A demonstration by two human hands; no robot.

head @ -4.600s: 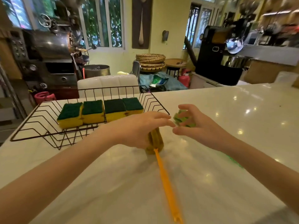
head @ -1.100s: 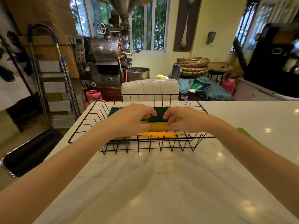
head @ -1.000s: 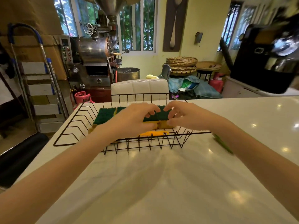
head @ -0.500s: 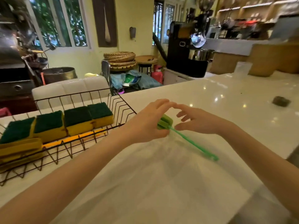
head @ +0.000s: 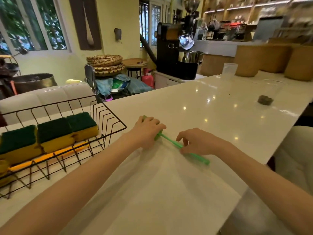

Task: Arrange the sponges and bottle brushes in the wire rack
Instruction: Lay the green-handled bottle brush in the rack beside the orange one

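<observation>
— Green bottle brush [head: 171, 142]?
— Flat on the white table [head: 220, 116], just right of centre. Head end toward 10 o'clock, handle tip toward 4 o'clock, outside the wire rack [head: 108, 116].
— Left hand [head: 148, 131]?
— Laid over the brush head, palm down, fingers curled around it. Only slivers of green sponge visible at the knuckles and below the thumb.
— Right hand [head: 198, 141]?
— Over the middle of the handle, thumb and forefinger pinching the thin green stem, remaining fingers loosely bent. Handle end sticking out past the wrist at 4 o'clock.
— And the rack?
— At 9 o'clock from the hands, near but not touching the left hand, cut off by the left edge. Black wire, sloped sides.
— Contents?
— Three sponges [head: 54, 131] fully in view, yellow with dark green scouring tops, in a row, side by side and touching. Possibly more beyond the left edge; cannot tell. In front of the row, an orange bottle brush [head: 50, 156] lying lengthwise along the near side, handle tip toward the right end of the rack, yellow head [head: 3, 168] at the far left, partly cropped.
— Anything else on the table?
— Small dark lump [head: 265, 99] at 2 o'clock, well apart from the hands; too blurred to identify. Clear plastic cup [head: 229, 69] farther back at 1 o'clock, beside tan woven baskets [head: 260, 60].
— Beyond the table?
— White padded chair back [head: 50, 95] behind the rack at 10 o'clock, stacked wicker trays [head: 105, 64] at 11 o'clock, black machine [head: 174, 53] at 12 o'clock.
</observation>
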